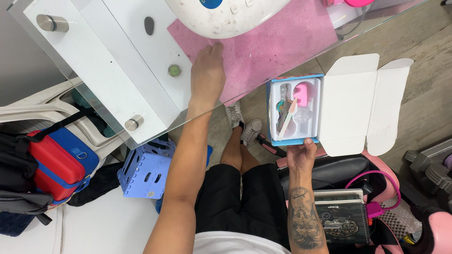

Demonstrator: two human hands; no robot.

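1. Left hand (207, 75), upper centre of the frame: laid flat with fingers together on the pink mat (278, 42), fingertips touching the lower edge of the white domed appliance (226, 16); it grips nothing.
2. Right hand (301, 155), right of centre: clamped on the near edge of the open blue-and-white box (294, 110), thumb on its rim, holding it up off the bench.
3. Box contents: a white tray carrying a pink moulded piece (304, 93) at its upper right and a slim stick-like tool (287, 117) lying diagonally; the smaller items cannot be told apart.
4. White box lid (358, 103): folded fully open to the right, flaps spread.
5. Glass bench (117, 66), upper left to upper centre, with round metal fittings (52, 22).
6. Below the bench, lower left: a red-and-blue case (59, 162) and a purple-blue plastic stool (146, 169).
7. Lower right: a dark spiral notebook (341, 216) beside a pink cable (381, 181).
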